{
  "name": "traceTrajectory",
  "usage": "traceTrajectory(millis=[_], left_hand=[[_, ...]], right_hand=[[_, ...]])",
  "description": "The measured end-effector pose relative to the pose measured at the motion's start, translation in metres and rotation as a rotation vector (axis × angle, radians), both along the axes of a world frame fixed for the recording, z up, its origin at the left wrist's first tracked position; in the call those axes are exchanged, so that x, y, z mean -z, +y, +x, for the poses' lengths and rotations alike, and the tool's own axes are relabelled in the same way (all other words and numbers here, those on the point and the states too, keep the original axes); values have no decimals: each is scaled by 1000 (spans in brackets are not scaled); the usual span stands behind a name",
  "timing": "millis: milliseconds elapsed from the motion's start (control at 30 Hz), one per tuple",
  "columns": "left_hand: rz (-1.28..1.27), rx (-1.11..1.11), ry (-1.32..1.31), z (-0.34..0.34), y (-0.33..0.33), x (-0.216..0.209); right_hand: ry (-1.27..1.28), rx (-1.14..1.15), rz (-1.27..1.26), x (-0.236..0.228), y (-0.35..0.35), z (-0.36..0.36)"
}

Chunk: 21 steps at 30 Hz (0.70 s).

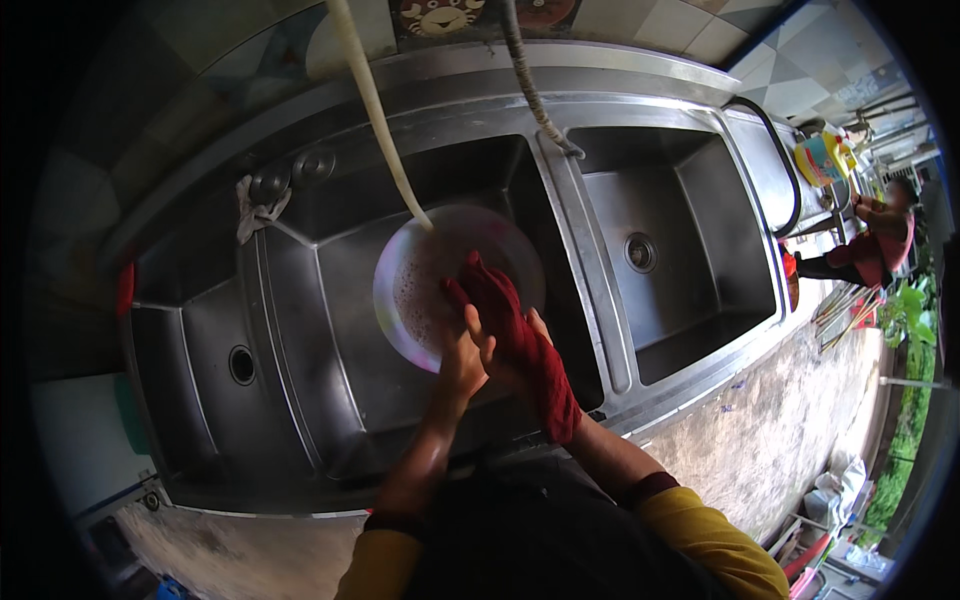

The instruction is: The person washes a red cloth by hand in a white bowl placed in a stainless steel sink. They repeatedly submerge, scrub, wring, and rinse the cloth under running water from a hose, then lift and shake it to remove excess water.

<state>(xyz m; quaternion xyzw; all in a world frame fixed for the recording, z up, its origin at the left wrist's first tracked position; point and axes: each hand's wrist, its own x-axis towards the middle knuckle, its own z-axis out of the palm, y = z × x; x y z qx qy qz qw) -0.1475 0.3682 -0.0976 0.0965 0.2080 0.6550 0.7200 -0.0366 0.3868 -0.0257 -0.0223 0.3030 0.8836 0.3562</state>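
Note:
A wet-looking dark red cloth [508,312] is bunched between my hands and trails back over my right wrist. My left hand [463,356] is closed at the cloth's left side, with its thumb raised. The cloth covers most of my right hand [539,326], whose fingers are closed in its folds; only a bit of it shows at the edge. Just beyond and below my hands, a pale, translucent round basin [388,290] with foamy water stands in the middle sink [345,345]. A cream hose [377,110] hangs down into the basin.
Steel sinks flank the middle one: a left sink [205,330] and a right sink [690,230]. A grey ribbed hose [522,70] ends at the divider. A whitish rag [258,212] lies at the back left. A yellow jug [825,158] and another person [885,235] are at the right.

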Motion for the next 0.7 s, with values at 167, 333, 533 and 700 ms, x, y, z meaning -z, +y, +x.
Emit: traceTrajectory(millis=[167, 333, 533, 700], left_hand=[[89, -116, -42, -3, 45, -7], [-404, -11, 106, -42, 50, 24], [-464, -33, 721, -49, 51, 73], [-563, 373, 1512, -50, 51, 96]], right_hand=[[-104, -27, -57, 19, -24, -3], [-156, -325, 226, 34, -2, 12], [-844, -845, 590, 41, 12, 3], [-1580, -977, 1179, 69, 9, -21]])
